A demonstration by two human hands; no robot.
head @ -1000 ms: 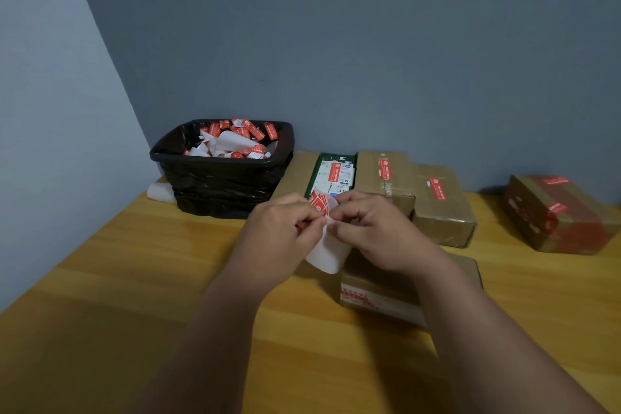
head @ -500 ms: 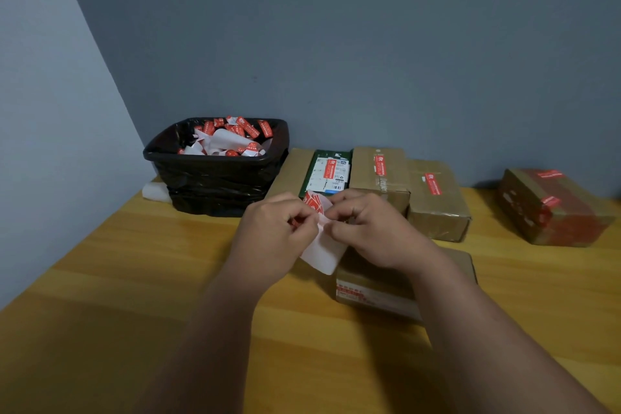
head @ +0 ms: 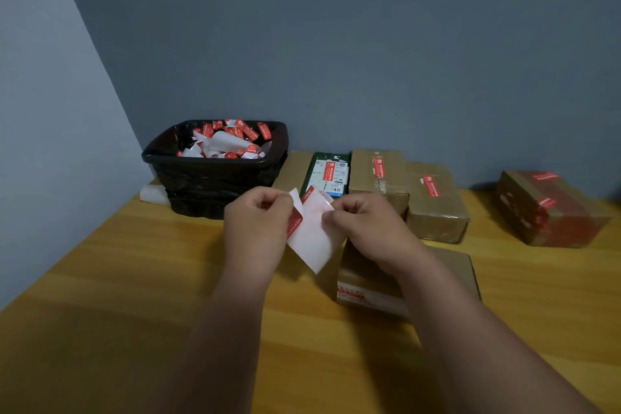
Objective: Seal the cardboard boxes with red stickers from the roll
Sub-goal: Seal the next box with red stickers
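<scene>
My left hand [head: 257,223] pinches a red sticker [head: 294,224] by its top end, half peeled from a white backing strip [head: 314,242]. My right hand [head: 366,228] grips the strip's upper right edge, where another red sticker [head: 307,194] sits. Both hands hover above a brown cardboard box [head: 453,265] lying near me on the wooden table [head: 100,296], partly hidden by my right forearm. At the back stand several boxes with red stickers on top: a green-topped one [head: 331,171], two brown ones [head: 379,171] [head: 433,202], and a red-taped one [head: 547,208] far right.
A black bin [head: 215,171] lined with a bag holds used backing paper and red stickers at the back left. A white object [head: 153,193] lies beside it against the wall. Blue-grey walls close the table's left and far sides.
My hands have moved apart. The red sticker has peeled away from the backing strip toward the left, and the strip hangs further open.
</scene>
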